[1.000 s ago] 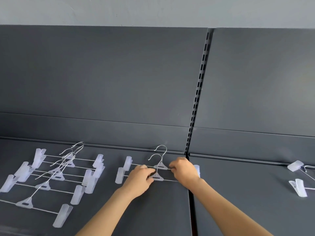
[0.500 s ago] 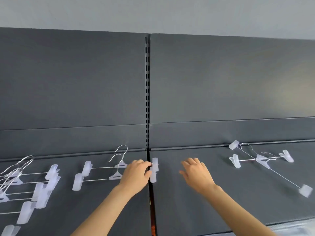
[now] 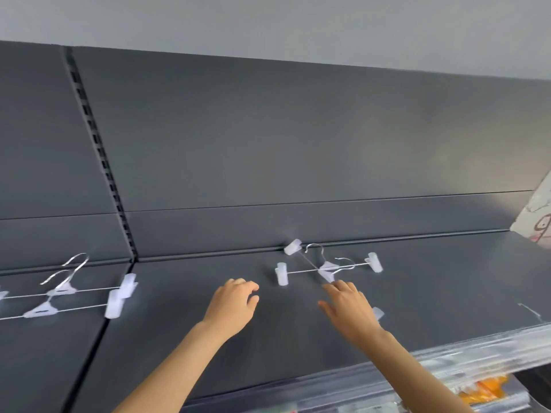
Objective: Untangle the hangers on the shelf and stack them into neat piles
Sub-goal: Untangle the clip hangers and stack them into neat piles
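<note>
- The crossed clip hangers (image 3: 328, 266) lie on the dark shelf (image 3: 447, 281), far and a little right of both hands.
- One hanger's bar runs left to right; the second crosses it diagonally, and its near end passes under the right hand (image 3: 348, 308).
- The right hand is nearer, its spread fingertips (image 3: 329, 289) just beside the crossing, holding nothing.
- The left hand (image 3: 232, 305) hovers loosely curled and empty, near the left clip.
- The tidy pair of hangers (image 3: 64, 296) rests far left.
</note>
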